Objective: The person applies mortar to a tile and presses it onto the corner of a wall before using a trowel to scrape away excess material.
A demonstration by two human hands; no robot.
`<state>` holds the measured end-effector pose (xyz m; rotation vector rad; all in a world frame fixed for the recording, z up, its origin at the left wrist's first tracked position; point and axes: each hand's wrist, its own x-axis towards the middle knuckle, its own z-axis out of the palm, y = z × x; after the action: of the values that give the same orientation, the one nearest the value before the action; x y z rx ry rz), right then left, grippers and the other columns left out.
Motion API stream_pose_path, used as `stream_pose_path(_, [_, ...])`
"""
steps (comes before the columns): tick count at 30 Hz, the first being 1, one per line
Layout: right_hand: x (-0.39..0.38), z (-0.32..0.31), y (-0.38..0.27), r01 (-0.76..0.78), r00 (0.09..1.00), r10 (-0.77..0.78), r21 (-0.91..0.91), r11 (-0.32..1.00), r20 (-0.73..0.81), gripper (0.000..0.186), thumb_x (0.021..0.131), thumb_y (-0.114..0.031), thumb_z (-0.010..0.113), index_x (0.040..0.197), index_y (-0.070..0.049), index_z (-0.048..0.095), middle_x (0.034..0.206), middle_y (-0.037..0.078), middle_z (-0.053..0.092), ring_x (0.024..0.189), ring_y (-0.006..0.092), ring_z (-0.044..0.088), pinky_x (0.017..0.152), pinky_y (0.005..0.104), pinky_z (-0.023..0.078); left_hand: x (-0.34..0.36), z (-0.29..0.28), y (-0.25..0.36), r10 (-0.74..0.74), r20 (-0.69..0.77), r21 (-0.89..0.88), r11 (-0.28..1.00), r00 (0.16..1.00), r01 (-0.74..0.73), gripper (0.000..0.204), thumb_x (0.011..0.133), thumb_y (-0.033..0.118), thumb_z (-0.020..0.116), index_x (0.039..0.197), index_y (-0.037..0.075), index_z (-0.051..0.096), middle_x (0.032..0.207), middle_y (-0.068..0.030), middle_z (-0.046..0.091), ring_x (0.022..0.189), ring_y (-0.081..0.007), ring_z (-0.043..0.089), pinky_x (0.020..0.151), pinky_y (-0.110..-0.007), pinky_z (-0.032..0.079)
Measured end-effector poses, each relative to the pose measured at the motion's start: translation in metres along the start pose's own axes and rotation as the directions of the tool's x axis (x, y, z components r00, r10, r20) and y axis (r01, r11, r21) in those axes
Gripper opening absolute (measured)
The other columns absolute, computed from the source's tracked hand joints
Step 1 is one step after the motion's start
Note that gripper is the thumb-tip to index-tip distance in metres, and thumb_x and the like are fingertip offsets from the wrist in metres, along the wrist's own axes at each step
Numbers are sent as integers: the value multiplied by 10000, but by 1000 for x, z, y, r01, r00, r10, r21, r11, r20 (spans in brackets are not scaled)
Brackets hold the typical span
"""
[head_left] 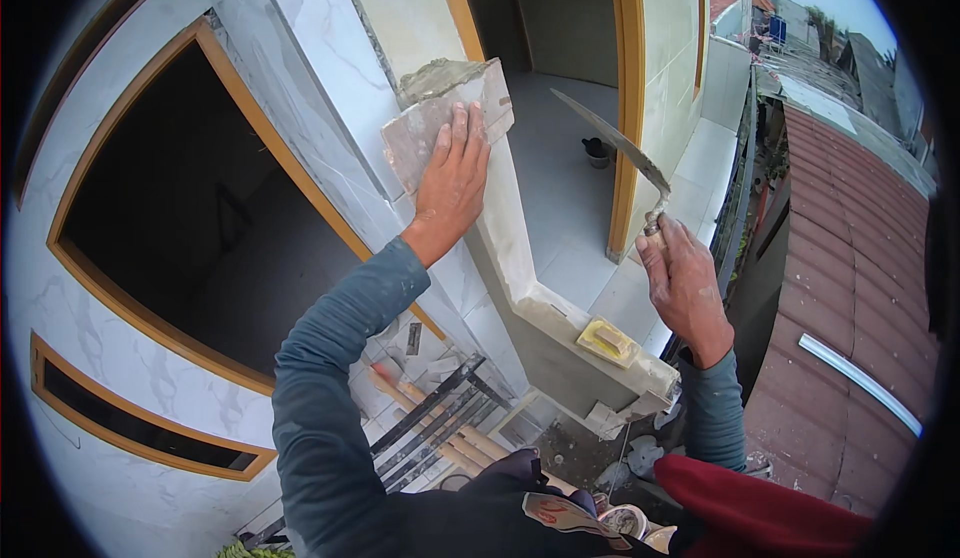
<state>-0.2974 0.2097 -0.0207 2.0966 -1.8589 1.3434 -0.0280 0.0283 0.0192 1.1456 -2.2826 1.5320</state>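
Left hand [452, 183] pressed flat w/ fingers spread on a tile piece [440, 118] against the wall; right hand [685, 283] grip wrapped tight round a trowel [620, 148], yellow sponge [606, 341] on ledge nearby.

ledge: grey cement parapet ledge [560, 343], running from 12 o'clock down to 5 o'clock
on ledge: yellow sponge float [606, 341] lying flat at 5 o'clock
balcony floor: pale tiles [560, 173] beyond; small dark pot [597, 150] at 1 o'clock

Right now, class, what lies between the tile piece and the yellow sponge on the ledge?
In the head view, only bare grey ledge runs between tile piece and yellow sponge.
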Motion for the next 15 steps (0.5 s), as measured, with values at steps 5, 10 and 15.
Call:
stream_pose_path(5, [98,14,-27,150,989,-144,-285,947,41,272,1027,-210,578,1126,43,578,1023,250,651,889,446,669,797,511,545,0,1,-1,46,-27,84,996,999,-43,507,945,207,538,1397,-17,587,1625,-250,349,1515,-412,300,1215,-443,273])
stream_pose_path(10, [129,14,-49,232,973,-201,-456,859,115,269,1020,-202,573,1127,44,585,992,243,662,839,429,691,770,514,561,-5,1,-3,69,-23,163,984,997,-65,528,991,265,489,1424,-28,562,1617,-253,361,1506,-416,311,1212,-438,255])
stream_pose_path(15, [115,11,-73,298,954,-245,-446,844,173,256,983,-153,609,1115,65,579,969,266,662,831,445,687,767,533,554,-5,1,-3,86,-9,155,984,996,-83,551,1009,284,464,1452,-35,537,1611,-248,376,1502,-411,318,1204,-447,247])
